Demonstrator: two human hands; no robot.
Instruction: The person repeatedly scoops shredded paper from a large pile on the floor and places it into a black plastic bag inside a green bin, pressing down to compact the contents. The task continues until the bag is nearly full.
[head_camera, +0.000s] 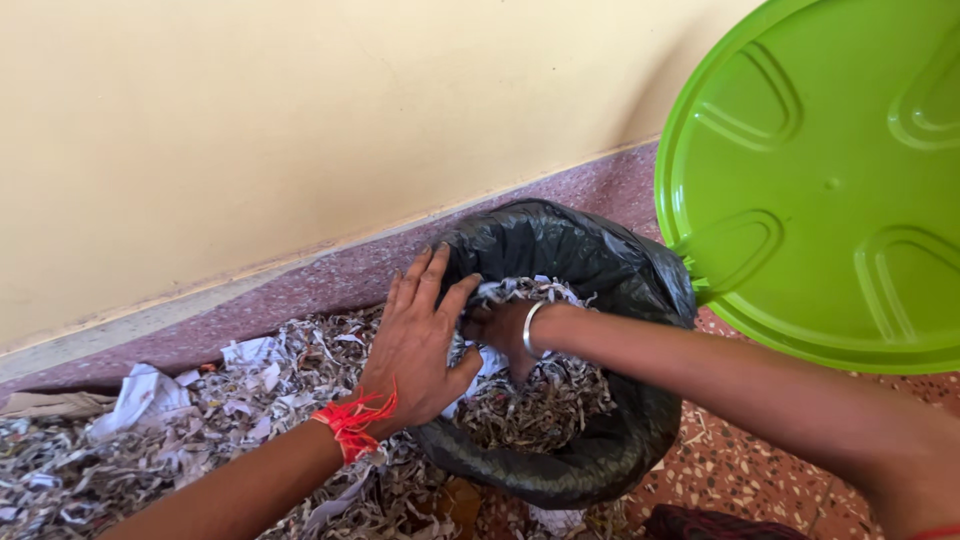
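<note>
Near edge: left hand (415, 345), red thread (352, 422) at wrist, fingers spread flat on the rim of the black bag (590, 265) at its 9 o'clock; grip released, pressing shredded paper (520, 400). Right hand (497, 332), metal bangle (530, 330) on wrist, enters from 3 o'clock and is buried in the shreds inside the bag; can't tell its grip. Bag sits centre frame, half full. Loose shred pile (150, 450) on floor at 8 o'clock. Green lid (830, 170) at 2 o'clock. Cream wall (300, 120) behind.
</note>
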